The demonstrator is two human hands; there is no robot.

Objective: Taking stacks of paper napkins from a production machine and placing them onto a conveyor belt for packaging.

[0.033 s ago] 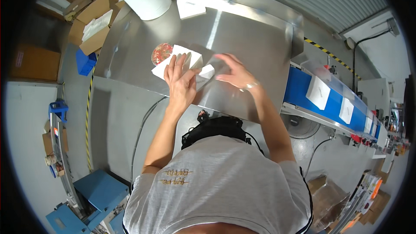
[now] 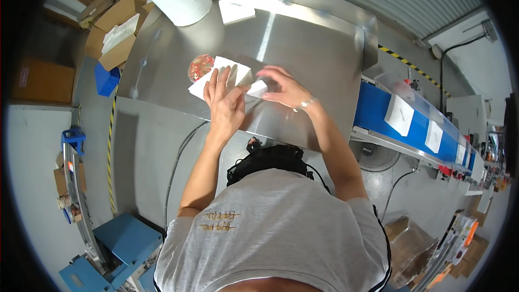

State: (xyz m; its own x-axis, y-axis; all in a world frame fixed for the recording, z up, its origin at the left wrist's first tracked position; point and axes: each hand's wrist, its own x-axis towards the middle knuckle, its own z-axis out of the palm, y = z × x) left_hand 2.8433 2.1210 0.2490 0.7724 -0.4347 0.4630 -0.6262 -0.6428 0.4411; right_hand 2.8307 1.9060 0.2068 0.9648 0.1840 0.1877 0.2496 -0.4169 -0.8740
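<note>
A left hand (image 2: 224, 105), its grip unclear, lies outstretched over one white carton (image 2: 243, 75) beside one red-patterned disc (image 2: 200, 66) on a steel table (image 2: 319, 43), the right hand (image 2: 286, 91) curved, thumb and fingers apart.

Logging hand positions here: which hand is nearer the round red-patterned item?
Left. The left hand is on the white piece beside the round red-patterned item; the right hand is farther off, to its right.
</note>
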